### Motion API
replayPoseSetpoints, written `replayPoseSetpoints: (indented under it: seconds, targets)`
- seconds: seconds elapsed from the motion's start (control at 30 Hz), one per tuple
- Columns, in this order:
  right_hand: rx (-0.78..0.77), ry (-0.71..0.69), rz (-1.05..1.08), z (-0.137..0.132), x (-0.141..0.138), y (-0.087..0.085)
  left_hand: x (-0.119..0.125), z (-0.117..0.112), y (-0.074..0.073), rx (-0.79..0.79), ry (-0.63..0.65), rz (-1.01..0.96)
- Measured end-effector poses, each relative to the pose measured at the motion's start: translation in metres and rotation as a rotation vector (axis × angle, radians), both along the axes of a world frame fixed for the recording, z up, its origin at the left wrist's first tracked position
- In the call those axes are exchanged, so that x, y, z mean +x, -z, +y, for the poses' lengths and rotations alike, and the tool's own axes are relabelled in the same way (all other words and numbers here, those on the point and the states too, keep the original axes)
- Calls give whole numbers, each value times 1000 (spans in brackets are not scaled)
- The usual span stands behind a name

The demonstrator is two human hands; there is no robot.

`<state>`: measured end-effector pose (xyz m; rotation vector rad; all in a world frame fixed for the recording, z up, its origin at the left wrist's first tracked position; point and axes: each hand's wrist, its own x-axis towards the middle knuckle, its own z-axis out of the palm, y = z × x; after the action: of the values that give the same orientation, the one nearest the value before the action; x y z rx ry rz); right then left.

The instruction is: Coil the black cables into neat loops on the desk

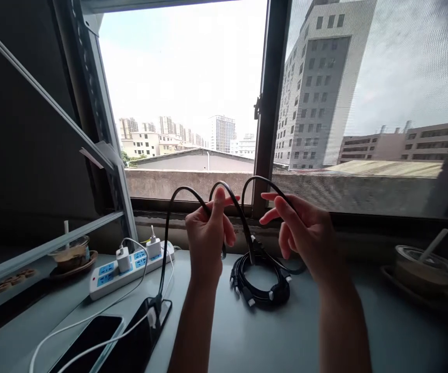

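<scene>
A black cable (pixel 168 233) rises from a dark device (pixel 130 331) at the lower left and arches into my left hand (pixel 208 233), whose fingers are closed around it with the thumb up. More of the cable loops up between my hands and arcs over into my right hand (pixel 307 228). There it passes between thumb and fingers, with the index finger stretched out to the left. Under and between both hands, a coil of black cables (pixel 261 298) lies on the table, several light-tipped plugs showing around it. The cable's far end I cannot make out.
A white power strip (pixel 103 292) with two chargers stands at the left, white cords trailing from it. A phone (pixel 92 336) lies in front. Drink cups stand at left (pixel 72 254) and right (pixel 426 269). A metal frame (pixel 117 171) and a window are behind the table (pixel 270 342).
</scene>
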<state>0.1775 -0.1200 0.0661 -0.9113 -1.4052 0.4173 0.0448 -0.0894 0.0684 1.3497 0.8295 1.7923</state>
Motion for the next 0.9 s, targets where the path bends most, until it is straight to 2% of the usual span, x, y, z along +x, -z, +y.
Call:
replayPoseSetpoints:
  seconds: [0.1,0.2,0.43,0.57,0.77,0.9]
  targets:
    - [-74,-65,-120,2,-9,1,6,0,1,-13,-13,12]
    - [-100,-122,-225,6,-17,2,9,1,1,-46,87,14]
    - [-131,-219,-250,9,-19,4,8,6,3,-50,102,-47]
    - [-108,-92,-258,8,-15,3,8,8,6,-48,60,-73]
    - [-6,234,-290,4,-8,4,11,-2,6,-47,130,71]
    - [46,306,-275,-2,-8,3,24,-8,9,-50,57,-7]
